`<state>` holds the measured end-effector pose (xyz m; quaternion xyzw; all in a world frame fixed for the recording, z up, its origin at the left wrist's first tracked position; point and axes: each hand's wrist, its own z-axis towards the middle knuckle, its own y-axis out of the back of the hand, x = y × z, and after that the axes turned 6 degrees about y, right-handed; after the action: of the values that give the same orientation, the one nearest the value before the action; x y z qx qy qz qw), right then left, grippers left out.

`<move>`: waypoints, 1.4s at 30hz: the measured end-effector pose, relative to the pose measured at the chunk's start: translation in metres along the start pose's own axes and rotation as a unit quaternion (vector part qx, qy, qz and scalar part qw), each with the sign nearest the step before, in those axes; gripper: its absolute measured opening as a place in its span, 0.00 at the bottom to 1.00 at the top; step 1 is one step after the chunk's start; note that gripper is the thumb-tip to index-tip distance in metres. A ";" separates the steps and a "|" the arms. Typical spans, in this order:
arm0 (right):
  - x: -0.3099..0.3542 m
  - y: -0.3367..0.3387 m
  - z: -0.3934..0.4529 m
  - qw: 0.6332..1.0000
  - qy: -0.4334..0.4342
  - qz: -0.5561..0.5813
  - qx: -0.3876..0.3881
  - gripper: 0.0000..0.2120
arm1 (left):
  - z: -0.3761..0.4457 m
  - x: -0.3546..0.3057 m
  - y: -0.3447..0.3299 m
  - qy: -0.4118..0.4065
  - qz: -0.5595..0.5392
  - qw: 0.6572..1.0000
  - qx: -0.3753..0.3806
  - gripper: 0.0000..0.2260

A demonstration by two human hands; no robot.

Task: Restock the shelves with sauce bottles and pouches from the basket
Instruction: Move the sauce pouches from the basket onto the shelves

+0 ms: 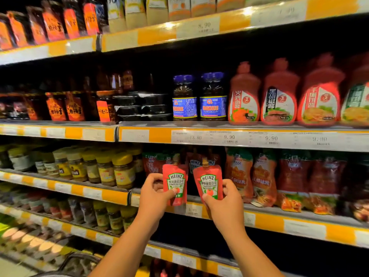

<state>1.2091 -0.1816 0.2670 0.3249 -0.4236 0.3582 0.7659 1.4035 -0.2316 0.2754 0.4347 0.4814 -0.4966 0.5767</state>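
- Left hand [153, 191]: I see its fingers [154, 177] curled round the lower half of a ketchup pouch [175, 181], thumb pressed on the label, pouch upright with spout at top.
- Right hand [224, 198]: it holds a second ketchup pouch [208, 182] the same way, pinched low between thumb and curled fingers, tilted slightly to the left.
- Position of the pouches: both are raised in front of the third shelf [269, 221], just before a dark gap where more ketchup pouches [194, 161] of the same brand stand further back; neither held pouch rests on the shelf yet.
- Neighbours: yellow-lidded jars [122, 170] stand just left of the gap, red sauce pouches [239, 172] just right of it.
- Basket [79, 260]: only a dark rim shows at the lower edge; I cannot tell its contents.
- Risk, in my judgement: a soft pouch gripped low may flop forward when set down and slide off the shelf lip.
- Risk: placing two at once leaves no free hand to steady a leaning pouch.
- Risk: the gap is narrow, so a knuckle could nudge the nearest jar or topple the neighbouring pouches.
- Risk: the gap is dim, so I may misjudge the depth.
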 end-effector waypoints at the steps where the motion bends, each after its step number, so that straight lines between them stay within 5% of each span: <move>1: 0.002 -0.001 0.002 1.000 0.001 -0.009 -0.002 0.17 | 0.004 -0.001 -0.004 -0.005 -0.001 1.000 0.000 0.20; 17: -0.001 -0.015 0.038 0.980 -0.047 -0.192 -0.001 0.15 | 0.035 0.010 -0.021 -0.019 -0.038 0.998 0.047 0.20; 26: 0.003 -0.019 0.043 0.968 -0.053 -0.243 0.035 0.13 | 0.053 -0.001 -0.029 -0.020 0.222 0.974 0.042 0.23; 32: 0.004 -0.014 0.040 0.961 -0.041 -0.266 0.068 0.02 | 0.053 0.005 -0.025 -0.027 0.228 0.973 0.030 0.16; 37: 0.007 -0.007 0.030 0.968 -0.014 -0.244 0.065 0.11 | 0.046 0.005 -0.023 -0.047 0.220 0.974 0.034 0.15; 42: 0.006 0.004 0.004 0.970 0.099 -0.218 0.035 0.21 | 0.026 0.003 -0.013 -0.117 0.199 0.971 -0.054 0.14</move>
<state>1.2061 -0.1812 0.2746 0.3983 -0.2518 0.2280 0.8520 1.3940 -0.2591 0.2759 0.4288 0.3405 -0.3922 0.7391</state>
